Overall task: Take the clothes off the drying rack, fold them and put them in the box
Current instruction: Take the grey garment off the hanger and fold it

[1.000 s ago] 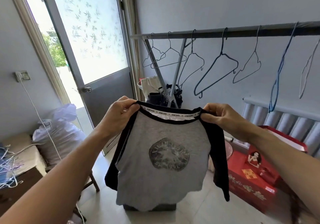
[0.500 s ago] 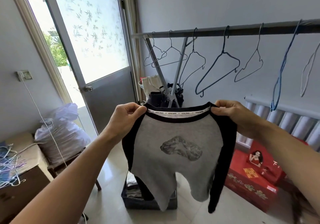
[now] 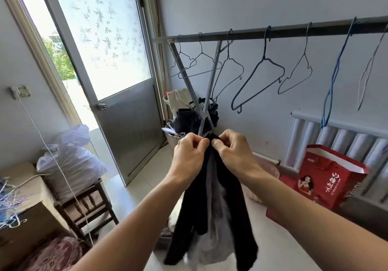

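— While both hands pinch that shirt (image 3: 212,203) at the top, what might slip?

— I'd guess the fold itself. The left hand (image 3: 190,155) and right hand (image 3: 233,151) meet at the shoulders, fingers (image 3: 202,142) pressed thumb to forefinger on the dark fabric, and everything below hangs free. The black sleeves dangle at uneven lengths, with the grey body bunched between them, so the halves may not line up, and a loose sleeve could twist inside.

— Could it drop?

— Possibly, if one pinch loosens while regripping; only a small edge of cloth sits between the fingertips.

— Where is the shirt, relative to the fingers?

— Directly beneath them, held in mid-air in front of the drying rack (image 3: 273,31), which carries only bare hangers (image 3: 258,79). The cloth starts at the fingertips and falls straight down between the forearms, well above the floor.

— And the box?

— A dark shape shows low behind the hanging shirt; I cannot tell if that's it.
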